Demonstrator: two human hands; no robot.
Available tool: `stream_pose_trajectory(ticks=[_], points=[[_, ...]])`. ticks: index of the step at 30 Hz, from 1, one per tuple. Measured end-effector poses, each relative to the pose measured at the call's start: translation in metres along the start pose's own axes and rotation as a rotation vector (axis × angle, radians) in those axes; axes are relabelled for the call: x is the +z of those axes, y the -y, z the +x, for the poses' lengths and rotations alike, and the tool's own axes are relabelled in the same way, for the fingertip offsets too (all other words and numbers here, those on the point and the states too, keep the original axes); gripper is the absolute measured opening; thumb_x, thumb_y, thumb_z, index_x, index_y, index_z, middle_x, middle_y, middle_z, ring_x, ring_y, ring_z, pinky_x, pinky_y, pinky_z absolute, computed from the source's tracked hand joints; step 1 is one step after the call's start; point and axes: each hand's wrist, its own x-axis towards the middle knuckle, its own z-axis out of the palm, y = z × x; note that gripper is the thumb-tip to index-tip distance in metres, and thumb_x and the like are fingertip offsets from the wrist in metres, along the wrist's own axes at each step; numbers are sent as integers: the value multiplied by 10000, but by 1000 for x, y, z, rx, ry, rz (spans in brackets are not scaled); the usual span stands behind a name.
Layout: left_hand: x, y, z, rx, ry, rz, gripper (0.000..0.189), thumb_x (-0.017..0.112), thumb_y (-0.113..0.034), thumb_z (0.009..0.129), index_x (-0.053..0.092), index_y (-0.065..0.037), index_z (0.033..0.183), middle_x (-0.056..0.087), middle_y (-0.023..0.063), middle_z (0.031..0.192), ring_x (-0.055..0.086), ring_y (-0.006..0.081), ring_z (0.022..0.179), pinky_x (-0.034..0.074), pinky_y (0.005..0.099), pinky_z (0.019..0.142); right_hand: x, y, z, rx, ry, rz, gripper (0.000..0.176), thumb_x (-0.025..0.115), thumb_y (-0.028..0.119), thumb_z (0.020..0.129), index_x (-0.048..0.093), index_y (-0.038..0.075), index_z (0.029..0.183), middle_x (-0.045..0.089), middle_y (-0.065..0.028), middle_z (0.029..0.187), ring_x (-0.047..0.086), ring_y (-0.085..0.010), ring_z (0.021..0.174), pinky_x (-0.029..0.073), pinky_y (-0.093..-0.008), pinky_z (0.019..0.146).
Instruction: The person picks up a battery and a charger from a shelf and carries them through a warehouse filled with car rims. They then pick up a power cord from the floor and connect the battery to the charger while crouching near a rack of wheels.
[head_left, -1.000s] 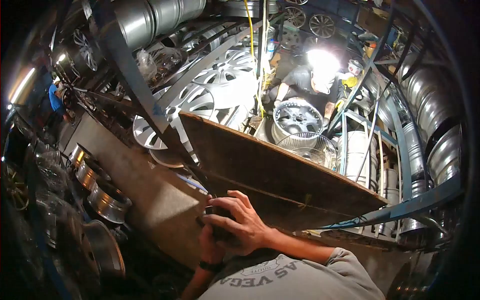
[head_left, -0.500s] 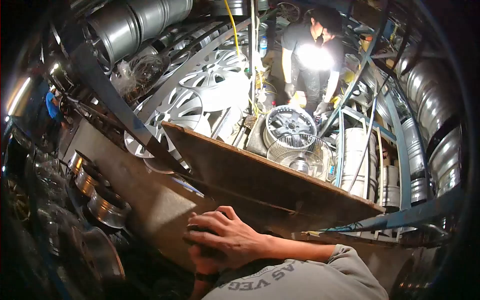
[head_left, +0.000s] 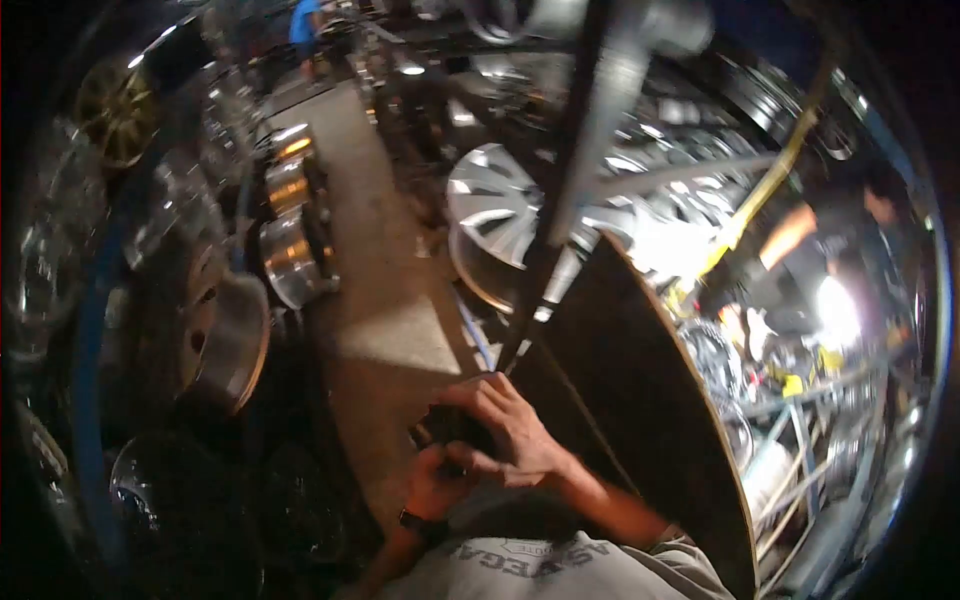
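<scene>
My right hand (head_left: 510, 425) curls its fingers over a small black object (head_left: 450, 428) in front of my chest. Below it, my left hand (head_left: 437, 482), with a dark band on the wrist, is closed against the same object from underneath. Fingers and shadow cover much of the black object, so its kind cannot be made out. Both hands are close together, above the printed grey shirt (head_left: 560, 560).
Metal wheel rims (head_left: 290, 260) line the floor at left, beside a walkway (head_left: 375, 250). A dark board (head_left: 640, 400) stands close on my right. Beyond it, a co-worker (head_left: 790, 240) is under a bright lamp (head_left: 838, 308). Silver rims (head_left: 495, 205) stand near a blurred post.
My view has swung left, so the board and co-worker now appear farther right and the walkway more central. My left hand shows more clearly; both hands stay together around the black object.
</scene>
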Motion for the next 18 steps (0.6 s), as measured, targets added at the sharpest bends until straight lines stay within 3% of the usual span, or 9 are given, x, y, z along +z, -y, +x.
stream_pose_trajectory(ticks=[2,3,5,6,8,9,12,16,18], points=[[-20,-39,28,41,-145,-390,571,521,-351,903,453,-43,1379,493,148,1378,481,271,1298,420,457,1094,8,-15,52,6,92,155,500,643,348,905,557,39,1288,612,-135,1201,560,-280,1123,407,-425,981],[-38,-34,51,7,-12,-1344,597,606,-329,872,451,-63,1384,504,139,1372,522,283,1256,449,457,1064,22,-25,78,-15,117,158,500,643,348,905,557,39,1288,612,-135,1201,560,-280,1123,407,-425,981],[-91,-27,87,-23,-56,-1310,649,637,-335,859,420,-95,1421,498,141,1387,526,293,1256,455,472,1056,53,-43,127,233,48,534,468,582,360,955,571,26,1281,613,-121,1244,571,-219,1142,435,-385,968],[-114,-28,96,-83,-88,-1270,707,668,-341,846,388,-128,1458,493,144,1402,529,302,1257,462,486,1047,57,-47,156,209,42,515,364,548,271,995,586,42,1276,624,-136,1208,556,-263,1170,406,-384,1025],[-153,-63,133,96,-74,-1258,740,666,-348,850,346,-163,1491,476,154,1427,515,318,1277,466,497,1040,61,-41,211,440,67,773,498,498,397,995,563,12,1303,602,-152,1269,583,-234,1152,444,-356,986],[-172,-75,147,243,-17,-1222,777,664,-354,853,303,-198,1523,460,164,1452,501,333,1297,470,507,1034,73,-61,231,434,1,831,490,495,404,993,566,27,1298,601,-159,1272,574,-249,1167,439,-368,991],[-223,-84,185,234,0,-1281,831,669,-346,845,243,-249,1552,431,174,1486,455,357,1344,451,548,1038,104,-105,289,410,-166,1035,476,478,427,992,562,59,1281,587,-165,1303,542,-293,1214,425,-401,999],[-269,-63,240,290,-46,-1360,814,654,-361,846,277,-177,1542,413,176,1506,438,377,1359,435,592,1038,115,-169,349,550,-193,1243,456,464,444,995,557,81,1256,542,-134,1377,515,-296,1260,414,-422,982],[-290,-51,271,184,-151,-1427,801,630,-387,837,324,-89,1515,418,174,1506,436,376,1362,404,612,1052,122,-196,383,550,-155,1289,446,474,444,990,559,93,1251,533,-134,1387,517,-289,1257,422,-397,954]])
